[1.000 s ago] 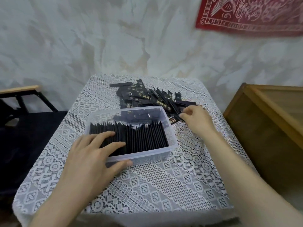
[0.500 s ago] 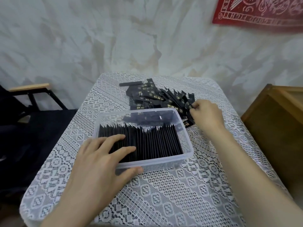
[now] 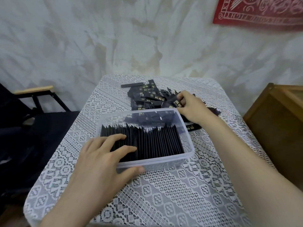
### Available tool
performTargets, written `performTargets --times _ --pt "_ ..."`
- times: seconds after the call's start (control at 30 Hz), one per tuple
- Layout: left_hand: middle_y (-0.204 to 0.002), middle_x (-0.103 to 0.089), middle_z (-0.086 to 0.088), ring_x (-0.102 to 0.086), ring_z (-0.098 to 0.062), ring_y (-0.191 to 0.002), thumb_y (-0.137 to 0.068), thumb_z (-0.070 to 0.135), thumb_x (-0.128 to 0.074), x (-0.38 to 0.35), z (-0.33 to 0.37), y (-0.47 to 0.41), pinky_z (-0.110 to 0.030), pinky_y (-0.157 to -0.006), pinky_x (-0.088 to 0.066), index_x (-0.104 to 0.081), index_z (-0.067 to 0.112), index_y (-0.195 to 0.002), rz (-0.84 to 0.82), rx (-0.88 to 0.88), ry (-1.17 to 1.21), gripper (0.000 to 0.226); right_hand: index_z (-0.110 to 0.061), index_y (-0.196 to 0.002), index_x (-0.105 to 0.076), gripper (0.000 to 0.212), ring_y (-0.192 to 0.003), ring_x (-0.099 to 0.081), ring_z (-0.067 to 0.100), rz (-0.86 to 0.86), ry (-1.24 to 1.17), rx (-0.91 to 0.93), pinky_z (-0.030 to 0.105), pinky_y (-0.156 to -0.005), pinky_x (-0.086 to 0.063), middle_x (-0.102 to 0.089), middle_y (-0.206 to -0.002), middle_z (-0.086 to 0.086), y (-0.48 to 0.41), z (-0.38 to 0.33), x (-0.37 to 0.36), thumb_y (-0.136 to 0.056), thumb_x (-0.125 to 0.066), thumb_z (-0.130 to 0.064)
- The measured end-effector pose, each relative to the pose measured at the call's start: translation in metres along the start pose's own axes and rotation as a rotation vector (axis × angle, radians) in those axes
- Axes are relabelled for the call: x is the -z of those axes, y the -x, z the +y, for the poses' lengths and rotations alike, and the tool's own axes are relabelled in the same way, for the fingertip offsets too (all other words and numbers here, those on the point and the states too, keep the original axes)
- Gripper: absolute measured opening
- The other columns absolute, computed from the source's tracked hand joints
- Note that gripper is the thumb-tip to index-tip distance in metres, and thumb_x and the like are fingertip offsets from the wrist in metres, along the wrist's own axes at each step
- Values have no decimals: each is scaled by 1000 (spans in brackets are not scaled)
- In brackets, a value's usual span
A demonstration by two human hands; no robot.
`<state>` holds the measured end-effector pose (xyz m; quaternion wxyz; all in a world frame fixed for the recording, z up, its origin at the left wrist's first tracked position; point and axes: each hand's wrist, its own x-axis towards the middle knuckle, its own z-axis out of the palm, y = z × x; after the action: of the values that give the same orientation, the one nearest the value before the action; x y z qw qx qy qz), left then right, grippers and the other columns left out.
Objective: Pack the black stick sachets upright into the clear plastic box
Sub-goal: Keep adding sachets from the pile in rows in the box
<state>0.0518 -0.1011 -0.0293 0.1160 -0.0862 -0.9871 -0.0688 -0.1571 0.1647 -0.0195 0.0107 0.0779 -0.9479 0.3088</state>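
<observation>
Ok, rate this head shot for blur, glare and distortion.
Head view: the light is soft and even, with no hard shadows; the red wall hanging is smeared by blur; the gold print on the loose sachets is too soft to read; the clear plastic box shows little glare; the table looks bowed along its far edge.

My left hand (image 3: 101, 154) covers the left end of the sachet row (image 3: 155, 141) and the near-left corner of the box (image 3: 188, 154). My right hand (image 3: 193, 108) hides part of the pile (image 3: 147, 97); whether it pinches anything there I cannot tell. The gold print (image 3: 148, 99) is too small to read.
</observation>
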Motion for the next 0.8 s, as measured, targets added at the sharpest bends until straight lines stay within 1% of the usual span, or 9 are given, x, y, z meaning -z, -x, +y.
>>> performTargets --times 0.1,0.2,0.27,0.37,0.5,0.57,0.63,0.73,0.8 --pt "-133 -59 14 -49 -15 -117 -79 88 -36 -1 -2 3 -43 -103 -39 -70 46 -115 6 -4 1 65 -15 -128 -62 44 -110 -62 33 -26 129 21 33 -81 -43 -68 -120 9 5 2 -2 -93 -70 -40" --pt "-132 -60 13 -52 -16 -115 -79 86 -41 1 -7 10 -45 -102 -44 -71 45 -115 7 -1 5 62 -13 -109 -66 31 -90 -59 31 -28 224 28 32 -66 -33 -64 -91 4 18 -7 1 -95 -69 -40" --pt "-132 -61 12 -53 -17 -115 -78 85 -42 1 -8 14 -45 -101 -44 -71 44 -115 9 2 10 62 -19 -89 -62 21 -76 -54 25 29 134 9 33 -58 -32 -58 -75 -3 28 -15 7 -96 -68 -37" --pt "-132 -61 11 -53 -20 -116 -78 85 -41 2 -7 15 -47 -102 -42 -71 44 -116 12 6 10 63 -21 -72 -56 30 -64 -51 16 112 -20 -21 31 -55 -32 -57 -65 -5 48 -25 25 -98 -65 -31" --pt "-130 -63 8 -55 -24 -114 -78 85 -38 2 2 17 -50 -101 -41 -72 42 -115 22 22 23 66 -15 -73 -64 27 -64 -60 14 153 -204 -15 32 -67 -45 -68 -66 -3 90 -52 51 -96 -68 -31" --pt "-130 -63 8 -56 -24 -113 -78 84 -38 3 11 19 -51 -100 -42 -72 43 -115 23 33 1 65 -14 -79 -69 23 -61 -65 7 68 -298 22 29 -67 -48 -72 -67 -6 111 -77 52 -94 -70 -32" --pt "-132 -63 8 -56 -24 -115 -78 85 -37 4 17 20 -51 -101 -42 -70 44 -117 18 40 -16 65 -17 -79 -68 24 -56 -63 0 -89 -231 54 26 -60 -44 -72 -66 -9 128 -103 35 -94 -69 -36" --pt "-133 -62 8 -56 -25 -116 -77 85 -37 5 19 19 -53 -103 -42 -70 44 -117 13 51 -8 65 -17 -79 -62 30 -67 -60 15 -151 -34 33 29 -57 -39 -65 -70 -4 134 -122 -2 -96 -65 -42" --pt "-132 -62 8 -56 -25 -115 -77 84 -40 3 19 19 -55 -102 -42 -70 44 -116 17 51 -8 64 -19 -76 -55 33 -77 -60 25 -147 24 -19 33 -62 -40 -59 -72 -1 130 -125 -18 -95 -63 -44"
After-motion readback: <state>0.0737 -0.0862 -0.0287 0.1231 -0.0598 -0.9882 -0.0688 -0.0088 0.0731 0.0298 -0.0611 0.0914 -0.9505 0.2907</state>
